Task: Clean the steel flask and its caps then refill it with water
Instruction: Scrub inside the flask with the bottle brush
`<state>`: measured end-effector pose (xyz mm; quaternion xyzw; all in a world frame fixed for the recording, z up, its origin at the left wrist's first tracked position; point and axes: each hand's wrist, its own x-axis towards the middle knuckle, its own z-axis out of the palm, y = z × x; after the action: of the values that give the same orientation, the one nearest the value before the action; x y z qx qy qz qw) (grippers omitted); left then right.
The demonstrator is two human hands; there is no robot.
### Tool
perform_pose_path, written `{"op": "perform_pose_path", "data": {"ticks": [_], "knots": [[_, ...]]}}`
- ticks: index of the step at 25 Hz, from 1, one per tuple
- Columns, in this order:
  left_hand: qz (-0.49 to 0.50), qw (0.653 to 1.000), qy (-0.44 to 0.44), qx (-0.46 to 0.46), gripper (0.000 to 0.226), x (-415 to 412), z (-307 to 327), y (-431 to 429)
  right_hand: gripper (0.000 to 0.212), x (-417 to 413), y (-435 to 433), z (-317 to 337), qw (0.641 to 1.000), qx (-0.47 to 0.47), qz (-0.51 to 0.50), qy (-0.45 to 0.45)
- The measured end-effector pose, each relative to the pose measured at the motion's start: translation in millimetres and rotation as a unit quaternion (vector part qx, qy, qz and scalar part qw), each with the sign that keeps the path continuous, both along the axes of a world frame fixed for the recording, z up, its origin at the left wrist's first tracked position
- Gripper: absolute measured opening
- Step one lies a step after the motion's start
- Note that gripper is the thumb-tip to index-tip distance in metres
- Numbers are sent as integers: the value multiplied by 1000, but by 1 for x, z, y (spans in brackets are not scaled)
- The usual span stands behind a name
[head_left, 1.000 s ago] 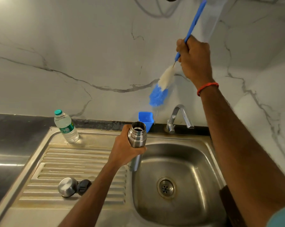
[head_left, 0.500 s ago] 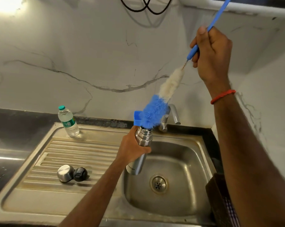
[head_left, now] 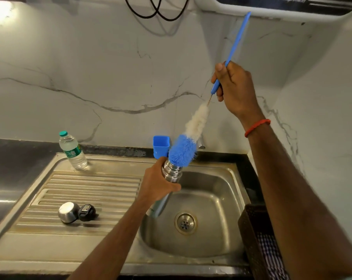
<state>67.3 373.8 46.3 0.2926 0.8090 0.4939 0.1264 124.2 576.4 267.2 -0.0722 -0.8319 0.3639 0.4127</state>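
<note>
Steel flask [head_left: 172, 172] and blue brush [head_left: 183, 151] over the sink

Nearest the camera, at the right edge, a dark woven basket [head_left: 249, 239] holds a checked cloth [head_left: 272, 257]. Beside it lies the stainless sink [head_left: 221, 199], with its drain [head_left: 185, 222] at the bottom of the basin. On the ribbed draining board [head_left: 90, 188] to the left, a steel cap [head_left: 68, 212] and a black cap [head_left: 86, 212] lie touching each other.

The left hand [head_left: 158, 182] is wrapped round the upper body of the flask, holding it tilted above the left side of the basin with the open mouth pointing up and away. The blue bristles of the brush sit right at that mouth; whether the tip has gone inside cannot be told. Above the blue part the bristles turn white, then give way to a thin wire and a long blue handle. The right hand [head_left: 234, 91], a red band [head_left: 257, 128] on its wrist, grips the lower end of that handle, raised high.

Farther back, a plastic water bottle [head_left: 73, 151] with a green lid stands at the far corner of the draining board, and a blue square container [head_left: 161, 145] sits behind the flask. The tap [head_left: 201, 143] is mostly hidden by the brush. Beyond is a white veined marble wall [head_left: 90, 67], with black cables [head_left: 157, 9] and a white appliance [head_left: 272, 11] at the top.
</note>
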Motion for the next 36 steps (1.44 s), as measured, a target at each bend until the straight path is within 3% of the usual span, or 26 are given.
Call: {"op": "perform_pose_path", "data": {"ticks": [9, 12, 14, 15, 17, 19, 25, 31, 36], "knots": [[14, 1000, -5, 10, 68, 12, 9, 14, 23, 7, -34, -97, 985, -93, 70, -124], [17, 1000, 14, 8, 71, 9, 8, 10, 20, 14, -36, -111, 980, -85, 80, -163], [9, 1000, 20, 2, 71, 7, 7, 8, 15, 14, -32, -102, 980, -117, 89, -132], [1, 1000, 24, -3, 71, 6, 6, 8, 15, 14, -29, -95, 974, -180, 107, -84], [-10, 999, 40, -10, 72, 7, 4, 6, 22, 12, -31, -80, 914, -363, 177, 29], [-12, 999, 46, -3, 71, 10, 4, 5, 33, 7, -45, -75, 854, -466, 212, 96], [-21, 998, 41, 31, 63, 5, 23, 11, 47, -6, -74, -88, 852, -474, 203, 86], [-46, 998, 40, 24, 66, 0, 24, 10, 50, 2, -43, -29, 839, -486, 197, 142], [-46, 998, 35, 26, 63, 4, 26, 19, 51, -5, -56, -80, 841, -502, 174, 100]]}}
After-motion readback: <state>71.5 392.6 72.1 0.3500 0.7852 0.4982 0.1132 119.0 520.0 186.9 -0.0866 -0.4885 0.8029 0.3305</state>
